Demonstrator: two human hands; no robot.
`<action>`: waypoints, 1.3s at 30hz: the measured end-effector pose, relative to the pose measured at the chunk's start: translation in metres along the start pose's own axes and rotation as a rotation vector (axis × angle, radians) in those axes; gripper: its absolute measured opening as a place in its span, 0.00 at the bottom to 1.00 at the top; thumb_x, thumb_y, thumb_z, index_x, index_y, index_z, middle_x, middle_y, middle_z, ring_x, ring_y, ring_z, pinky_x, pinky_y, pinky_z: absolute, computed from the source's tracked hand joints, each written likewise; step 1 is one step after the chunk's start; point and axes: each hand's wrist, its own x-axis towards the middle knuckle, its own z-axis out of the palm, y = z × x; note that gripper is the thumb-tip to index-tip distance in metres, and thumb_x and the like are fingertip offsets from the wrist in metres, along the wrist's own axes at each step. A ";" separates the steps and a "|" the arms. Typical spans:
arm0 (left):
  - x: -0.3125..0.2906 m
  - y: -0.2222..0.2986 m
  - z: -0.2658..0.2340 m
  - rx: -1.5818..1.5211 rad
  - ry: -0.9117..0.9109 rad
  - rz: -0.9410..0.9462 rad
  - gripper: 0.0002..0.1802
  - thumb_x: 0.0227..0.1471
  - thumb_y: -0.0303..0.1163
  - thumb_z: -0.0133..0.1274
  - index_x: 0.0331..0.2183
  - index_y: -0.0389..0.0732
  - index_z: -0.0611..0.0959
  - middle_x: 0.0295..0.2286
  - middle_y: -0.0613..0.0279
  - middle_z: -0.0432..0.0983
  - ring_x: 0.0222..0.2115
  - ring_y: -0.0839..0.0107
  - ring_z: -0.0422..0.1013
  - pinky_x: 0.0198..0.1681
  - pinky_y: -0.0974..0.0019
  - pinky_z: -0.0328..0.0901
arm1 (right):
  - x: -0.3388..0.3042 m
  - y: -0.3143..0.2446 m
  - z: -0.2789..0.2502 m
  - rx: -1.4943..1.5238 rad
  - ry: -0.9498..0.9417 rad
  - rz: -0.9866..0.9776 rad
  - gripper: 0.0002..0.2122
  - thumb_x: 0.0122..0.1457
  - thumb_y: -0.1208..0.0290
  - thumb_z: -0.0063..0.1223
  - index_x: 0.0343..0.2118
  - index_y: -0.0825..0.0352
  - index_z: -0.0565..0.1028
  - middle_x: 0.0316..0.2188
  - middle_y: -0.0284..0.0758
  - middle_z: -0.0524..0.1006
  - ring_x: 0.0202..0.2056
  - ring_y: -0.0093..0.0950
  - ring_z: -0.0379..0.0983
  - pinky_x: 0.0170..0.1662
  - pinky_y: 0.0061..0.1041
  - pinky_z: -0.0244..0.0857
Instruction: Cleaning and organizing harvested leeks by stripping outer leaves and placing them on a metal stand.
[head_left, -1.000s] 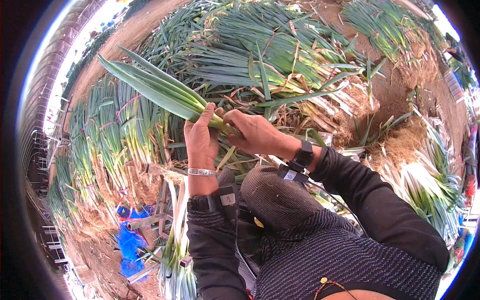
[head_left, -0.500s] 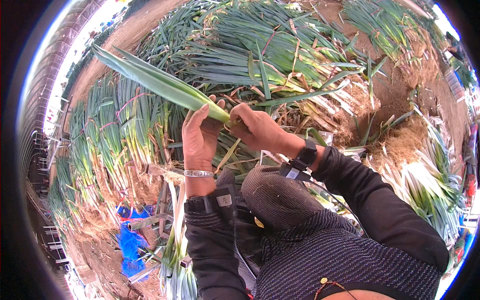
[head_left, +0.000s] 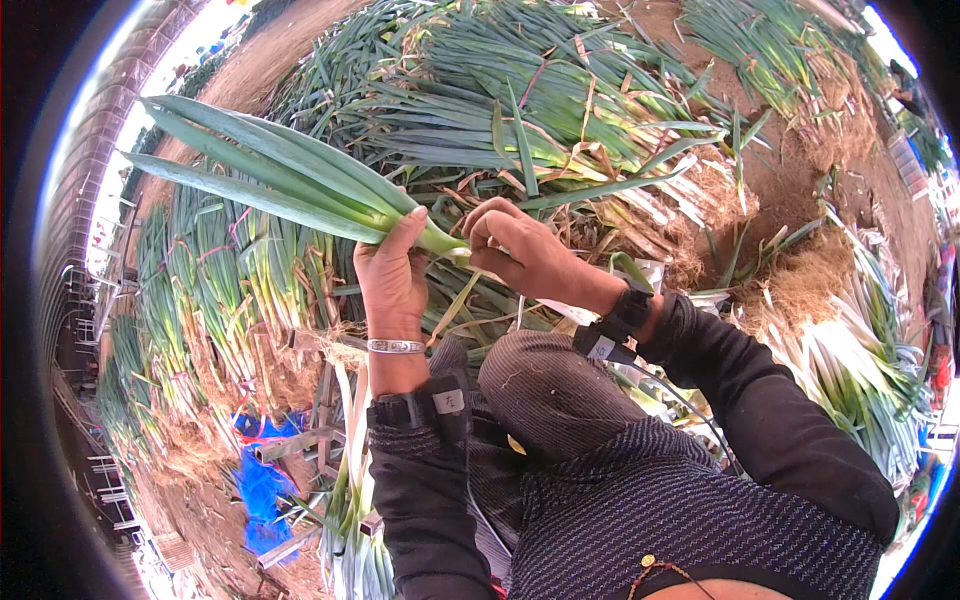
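Observation:
My left hand (head_left: pixel 393 275) is closed around a large green onion (head_left: pixel 310 180), gripping it where the leaves meet the pale stalk. Its long, blue-green leaves fan out to the upper left. At the stalk's lower end is my right hand (head_left: pixel 520 250), with fingers curled and thumb bent in beneath them. The fingertips come up to the stalk; whether they pinch it or a strip of its skin is hidden. Loose green leaves and yellowed strips (head_left: pixel 457 310) lie below my hands.
A broad heap of green onions (head_left: pixel 560 90) with hairy roots lies ahead. Tied bundles (head_left: pixel 230 290) stand at the left, beside blue plastic (head_left: pixel 262 490). More onions with white stalks (head_left: pixel 820 350) lie at the right. My bent knee (head_left: pixel 550 390) is close below my hands.
The green onion's leaves have swung left and spread apart, now showing several blades. My right hand has shifted slightly right, away from my left hand, which still grips the stalk.

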 end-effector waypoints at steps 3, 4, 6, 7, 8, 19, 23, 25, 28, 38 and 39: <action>0.001 0.001 0.000 0.041 0.050 0.083 0.19 0.44 0.15 0.59 0.40 0.38 0.79 0.38 0.62 0.77 0.35 0.71 0.74 0.37 0.64 0.71 | -0.007 -0.005 0.003 0.101 -0.012 0.004 0.07 0.56 0.79 0.56 0.32 0.69 0.67 0.37 0.39 0.70 0.41 0.34 0.69 0.45 0.29 0.64; 0.001 0.001 -0.002 0.045 0.065 0.101 0.19 0.43 0.15 0.58 0.40 0.38 0.79 0.38 0.61 0.76 0.35 0.70 0.74 0.37 0.62 0.72 | -0.009 -0.007 0.005 0.103 -0.014 0.004 0.07 0.56 0.79 0.56 0.32 0.69 0.67 0.37 0.39 0.70 0.41 0.34 0.69 0.45 0.29 0.64; 0.000 0.000 -0.002 0.022 0.071 0.071 0.21 0.43 0.14 0.56 0.42 0.38 0.77 0.38 0.60 0.76 0.36 0.68 0.75 0.36 0.61 0.72 | -0.011 -0.010 0.006 0.120 0.010 0.112 0.07 0.56 0.79 0.56 0.33 0.68 0.68 0.33 0.37 0.71 0.36 0.33 0.70 0.40 0.29 0.65; -0.001 -0.002 -0.002 -0.001 0.075 0.042 0.23 0.43 0.14 0.55 0.44 0.39 0.76 0.39 0.59 0.76 0.36 0.67 0.75 0.36 0.59 0.73 | -0.012 -0.010 0.007 0.128 0.022 0.167 0.07 0.56 0.79 0.56 0.34 0.68 0.68 0.31 0.36 0.71 0.34 0.32 0.71 0.38 0.29 0.65; -0.003 -0.001 0.001 -0.001 0.075 0.040 0.23 0.43 0.14 0.55 0.44 0.39 0.76 0.39 0.59 0.76 0.36 0.67 0.75 0.36 0.59 0.73 | -0.013 -0.010 0.008 0.127 0.021 0.168 0.07 0.56 0.79 0.56 0.34 0.68 0.68 0.31 0.36 0.71 0.34 0.32 0.71 0.38 0.29 0.65; -0.002 -0.006 -0.001 0.098 0.056 0.053 0.18 0.45 0.15 0.50 0.41 0.37 0.74 0.34 0.54 0.78 0.27 0.66 0.75 0.25 0.63 0.71 | -0.029 -0.025 -0.020 0.488 -0.168 0.358 0.04 0.62 0.79 0.50 0.38 0.69 0.69 0.32 0.26 0.70 0.36 0.15 0.66 0.39 0.19 0.64; -0.001 -0.009 0.000 0.102 0.031 0.046 0.20 0.43 0.15 0.49 0.41 0.40 0.70 0.33 0.56 0.77 0.26 0.66 0.75 0.24 0.64 0.69 | -0.043 -0.035 -0.044 0.673 -0.285 0.462 0.03 0.62 0.78 0.50 0.37 0.69 0.70 0.33 0.28 0.71 0.36 0.15 0.66 0.40 0.19 0.64; -0.002 -0.005 -0.001 0.089 0.054 0.034 0.21 0.42 0.15 0.50 0.42 0.40 0.70 0.33 0.56 0.77 0.26 0.66 0.75 0.23 0.63 0.69 | -0.051 -0.041 -0.059 0.649 -0.331 0.440 0.04 0.62 0.75 0.51 0.35 0.69 0.70 0.32 0.29 0.72 0.35 0.17 0.67 0.40 0.20 0.64; -0.001 -0.006 -0.002 0.124 0.058 0.050 0.17 0.45 0.15 0.49 0.40 0.37 0.74 0.33 0.56 0.77 0.27 0.68 0.75 0.24 0.65 0.70 | -0.062 -0.055 -0.078 0.857 -0.373 0.344 0.07 0.61 0.70 0.54 0.32 0.68 0.70 0.30 0.32 0.73 0.32 0.22 0.69 0.38 0.23 0.64; -0.003 -0.009 0.005 0.173 0.079 0.050 0.23 0.44 0.15 0.48 0.44 0.42 0.67 0.34 0.59 0.75 0.27 0.67 0.75 0.25 0.64 0.68 | -0.055 -0.063 -0.103 0.881 -0.150 0.530 0.12 0.63 0.65 0.51 0.45 0.66 0.73 0.28 0.39 0.75 0.25 0.28 0.73 0.25 0.27 0.67; -0.003 -0.015 0.009 0.167 0.109 0.074 0.23 0.44 0.15 0.49 0.44 0.41 0.67 0.32 0.59 0.74 0.26 0.67 0.74 0.24 0.63 0.69 | -0.049 -0.036 -0.088 0.579 -0.296 0.420 0.14 0.63 0.63 0.50 0.48 0.64 0.73 0.31 0.39 0.76 0.30 0.30 0.75 0.30 0.29 0.70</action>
